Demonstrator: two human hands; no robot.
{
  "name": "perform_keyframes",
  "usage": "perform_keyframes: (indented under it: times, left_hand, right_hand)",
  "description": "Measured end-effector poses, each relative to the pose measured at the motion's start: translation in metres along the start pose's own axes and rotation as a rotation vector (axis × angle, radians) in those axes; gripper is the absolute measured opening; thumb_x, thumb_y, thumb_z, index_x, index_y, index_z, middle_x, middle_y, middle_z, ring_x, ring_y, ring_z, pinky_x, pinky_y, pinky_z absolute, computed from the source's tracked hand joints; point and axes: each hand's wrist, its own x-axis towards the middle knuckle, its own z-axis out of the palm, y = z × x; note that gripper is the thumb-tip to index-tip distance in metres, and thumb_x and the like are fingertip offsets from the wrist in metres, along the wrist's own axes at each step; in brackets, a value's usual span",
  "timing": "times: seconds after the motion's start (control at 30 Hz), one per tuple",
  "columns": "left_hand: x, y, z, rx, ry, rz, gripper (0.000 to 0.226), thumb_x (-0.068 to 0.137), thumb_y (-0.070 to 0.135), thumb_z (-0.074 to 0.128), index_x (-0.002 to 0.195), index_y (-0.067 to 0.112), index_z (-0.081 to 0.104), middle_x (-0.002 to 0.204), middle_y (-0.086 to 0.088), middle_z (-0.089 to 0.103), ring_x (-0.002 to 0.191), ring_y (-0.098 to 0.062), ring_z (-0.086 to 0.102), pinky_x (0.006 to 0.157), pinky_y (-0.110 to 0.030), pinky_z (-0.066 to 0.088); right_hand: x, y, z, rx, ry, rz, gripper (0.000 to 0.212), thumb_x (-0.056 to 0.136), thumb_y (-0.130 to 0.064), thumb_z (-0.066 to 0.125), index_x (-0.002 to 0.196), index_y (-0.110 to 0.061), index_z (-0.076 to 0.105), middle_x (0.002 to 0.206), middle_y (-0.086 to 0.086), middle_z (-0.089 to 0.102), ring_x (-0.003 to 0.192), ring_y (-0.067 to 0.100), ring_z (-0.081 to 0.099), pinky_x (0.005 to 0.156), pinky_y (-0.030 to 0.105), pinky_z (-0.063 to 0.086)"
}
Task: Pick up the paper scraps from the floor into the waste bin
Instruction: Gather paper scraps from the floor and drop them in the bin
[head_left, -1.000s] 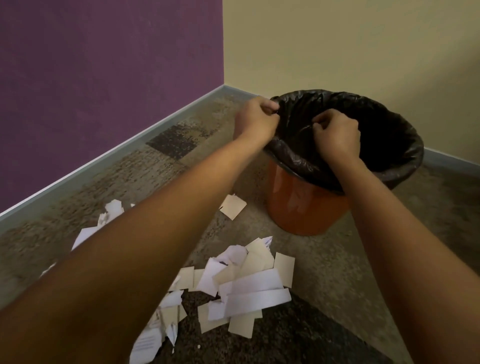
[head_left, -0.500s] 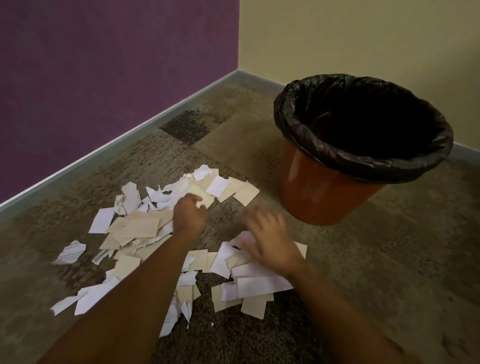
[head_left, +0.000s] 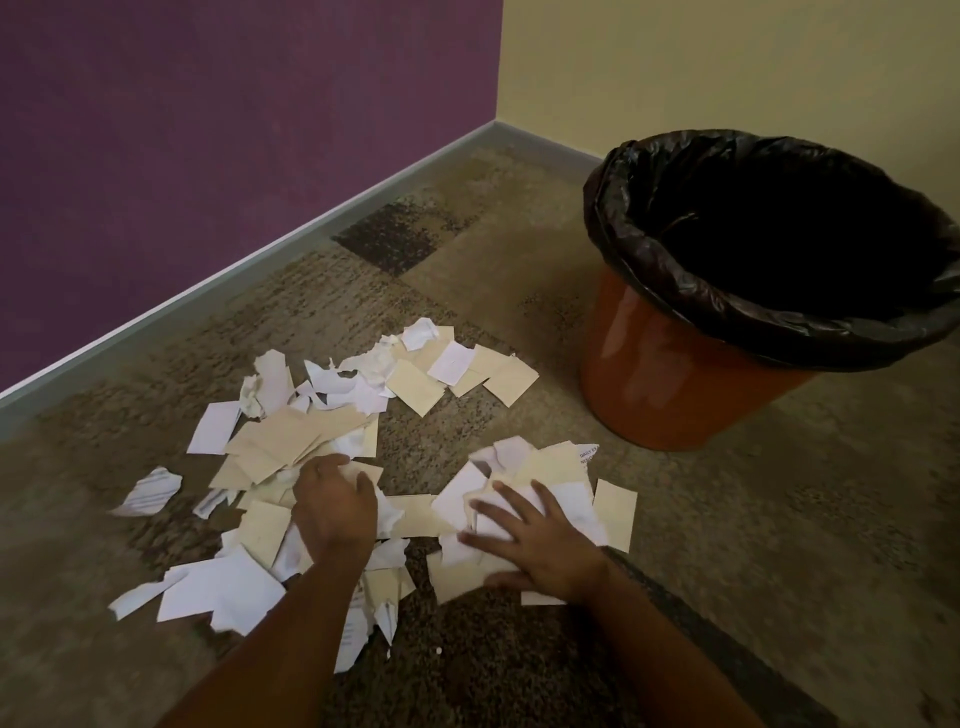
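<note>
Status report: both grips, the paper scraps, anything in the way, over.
Left grip on paper scraps, hold unclear. Right grip open flat, pressing scraps. Scraps strewn on carpet. Waste bin upright, path to it clear.

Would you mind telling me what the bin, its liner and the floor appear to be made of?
Bin: likely plastic, orange and glossy, with soft highlights on its wall.
Liner: thin black plastic film, crinkled and shiny over the rim.
Floor: carpet, matte and speckled, in brown patches.
</note>
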Motion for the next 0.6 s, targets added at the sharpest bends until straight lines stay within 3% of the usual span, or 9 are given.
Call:
perform_keyframes:
  times: [0.13,0.23,0.3,0.37,0.47,0.53,0.6]
  left_hand:
    - [0.004,0.004,0.001,-0.014,0.05,0.034,0.03,0.083,0.01,0.065,0.112,0.003,0.062,0.121,-0.02,0.058,0.114,-0.038,0.054,0.089,-0.045,0.047]
    - [0.01,0.002,0.0,0.004,0.091,0.027,0.036,0.08,0.011,0.068,0.114,0.003,0.059,0.122,-0.02,0.057,0.114,-0.038,0.054,0.088,-0.047,0.048]
    - [0.013,0.0,-0.002,0.033,0.121,-0.001,0.042,0.079,0.014,0.07,0.118,0.003,0.056,0.126,-0.02,0.054,0.118,-0.038,0.051,0.091,-0.049,0.046]
    - [0.015,0.0,-0.004,0.04,0.164,-0.058,0.048,0.081,0.02,0.068,0.122,0.003,0.051,0.132,-0.02,0.05,0.124,-0.038,0.045,0.098,-0.051,0.04]
    - [0.024,-0.002,-0.006,0.006,0.198,-0.152,0.055,0.084,0.032,0.064,0.129,0.007,0.046,0.14,-0.019,0.042,0.131,-0.037,0.037,0.105,-0.051,0.033]
    - [0.035,-0.005,-0.006,-0.039,0.178,-0.217,0.061,0.085,0.038,0.062,0.135,0.008,0.042,0.145,-0.019,0.036,0.135,-0.038,0.032,0.108,-0.052,0.029]
    - [0.049,-0.008,-0.008,-0.097,0.137,-0.295,0.066,0.087,0.043,0.058,0.14,0.008,0.037,0.149,-0.019,0.032,0.139,-0.038,0.027,0.112,-0.053,0.024]
  right_hand:
    - [0.032,0.003,-0.007,0.045,0.016,0.134,0.059,0.093,-0.063,0.005,0.142,-0.042,0.029,0.142,-0.001,0.051,0.129,0.03,0.05,0.093,0.062,0.044]
    - [0.037,0.004,-0.016,0.084,0.169,0.29,0.061,0.092,-0.065,0.005,0.141,-0.04,0.031,0.143,0.001,0.05,0.132,0.029,0.046,0.096,0.063,0.042]
    - [0.029,0.005,-0.018,0.196,0.357,0.524,0.06,0.093,-0.063,0.012,0.138,-0.034,0.039,0.142,0.002,0.05,0.134,0.029,0.044,0.102,0.06,0.038]
    - [0.017,0.006,-0.014,0.295,0.546,0.881,0.059,0.094,-0.058,0.022,0.136,-0.023,0.044,0.14,0.01,0.05,0.132,0.034,0.044,0.103,0.057,0.036]
    - [0.006,0.007,-0.009,0.629,0.572,1.462,0.071,0.09,-0.062,0.033,0.143,-0.014,0.034,0.151,0.02,0.029,0.14,0.04,0.024,0.109,0.06,0.021]
    - [0.009,0.004,-0.009,0.781,0.562,1.591,0.079,0.087,-0.065,0.04,0.144,-0.012,0.028,0.153,0.021,0.022,0.141,0.041,0.017,0.111,0.06,0.014]
    - [0.016,0.0,-0.011,0.78,0.531,1.548,0.082,0.084,-0.066,0.045,0.143,-0.012,0.027,0.152,0.021,0.023,0.141,0.041,0.017,0.111,0.059,0.014]
